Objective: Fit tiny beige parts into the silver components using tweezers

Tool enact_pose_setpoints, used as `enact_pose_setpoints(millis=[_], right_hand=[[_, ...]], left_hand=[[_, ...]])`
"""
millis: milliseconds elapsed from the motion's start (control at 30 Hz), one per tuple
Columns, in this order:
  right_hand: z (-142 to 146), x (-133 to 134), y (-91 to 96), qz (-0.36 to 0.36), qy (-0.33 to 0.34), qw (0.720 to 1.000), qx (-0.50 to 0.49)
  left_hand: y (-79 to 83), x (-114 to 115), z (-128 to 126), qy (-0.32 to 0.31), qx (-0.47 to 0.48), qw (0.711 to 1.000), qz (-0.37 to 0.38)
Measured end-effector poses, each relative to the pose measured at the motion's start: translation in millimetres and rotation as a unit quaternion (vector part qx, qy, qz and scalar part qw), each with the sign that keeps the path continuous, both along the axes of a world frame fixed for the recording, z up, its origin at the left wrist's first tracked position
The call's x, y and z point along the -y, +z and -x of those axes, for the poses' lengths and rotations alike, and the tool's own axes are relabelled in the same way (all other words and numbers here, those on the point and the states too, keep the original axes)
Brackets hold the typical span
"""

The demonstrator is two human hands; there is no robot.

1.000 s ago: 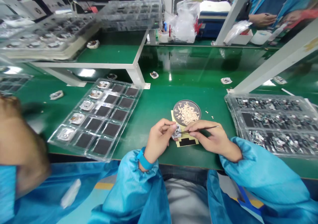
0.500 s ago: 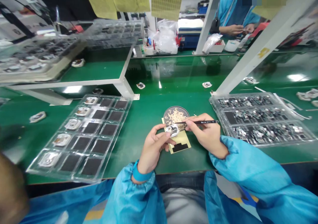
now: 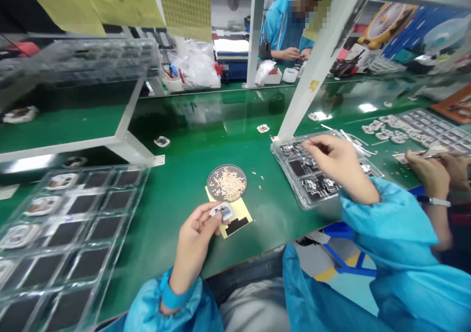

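Observation:
My left hand (image 3: 200, 231) pinches a small white-rimmed electronic part (image 3: 222, 211) with a grey centre between thumb and fingers. That part is just in front of a round perforated dish (image 3: 209, 179) of tiny beige pieces (image 3: 230, 182), above a yellow card (image 3: 241, 209) with a black patch. To the right, my right hand (image 3: 336, 160) reaches over a clear tray (image 3: 305, 202) of small metallic circuit parts (image 3: 312, 187). Its fingers are drawn together at the tray's contents; whatever they grip is hidden. I cannot make out the tweezers in this view.
A clear compartment tray (image 3: 123, 224) with white housings (image 3: 42, 204) lies at left, under a raised shelf (image 3: 121, 130). A slanted white post (image 3: 309, 76) rises behind the right tray. A neighbour's hands (image 3: 430, 172) work at far right; another person (image 3: 283, 32) sits across.
My right hand has left the held part and moved right to the parts tray; the tweezers no longer show. My left hand still holds the white-rimmed part. The view has turned right.

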State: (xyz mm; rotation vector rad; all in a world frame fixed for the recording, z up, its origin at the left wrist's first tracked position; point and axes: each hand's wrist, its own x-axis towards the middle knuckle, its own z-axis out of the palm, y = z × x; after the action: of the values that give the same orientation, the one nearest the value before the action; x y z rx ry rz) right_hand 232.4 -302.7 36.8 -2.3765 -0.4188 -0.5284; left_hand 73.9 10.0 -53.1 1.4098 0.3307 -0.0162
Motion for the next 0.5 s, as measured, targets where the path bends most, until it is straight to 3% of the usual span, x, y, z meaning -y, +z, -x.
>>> enact_pose_setpoints(millis=[100,233,367,500], right_hand=[[-30.5,17.4,-23.6,0.111,-0.022,0.991,-0.070],[-58.7,4.9,-44.1,0.213,-0.008,0.973,-0.089],[-75.9,-8.9,-41.1,0.261,0.021,0.956,-0.131],[-79.7,-3.9,-32.0,0.282,0.023,0.951,-0.126]], left_hand=[[-0.1,0.3,-0.5,0.008,0.004,1.000,0.001],[-1.0,-0.4,-0.3,0.001,0.002,1.000,0.002],[-0.8,-0.4,-0.5,-0.004,-0.004,1.000,0.008],[-0.4,1.6,-1.6,0.016,-0.004,0.999,0.033]])
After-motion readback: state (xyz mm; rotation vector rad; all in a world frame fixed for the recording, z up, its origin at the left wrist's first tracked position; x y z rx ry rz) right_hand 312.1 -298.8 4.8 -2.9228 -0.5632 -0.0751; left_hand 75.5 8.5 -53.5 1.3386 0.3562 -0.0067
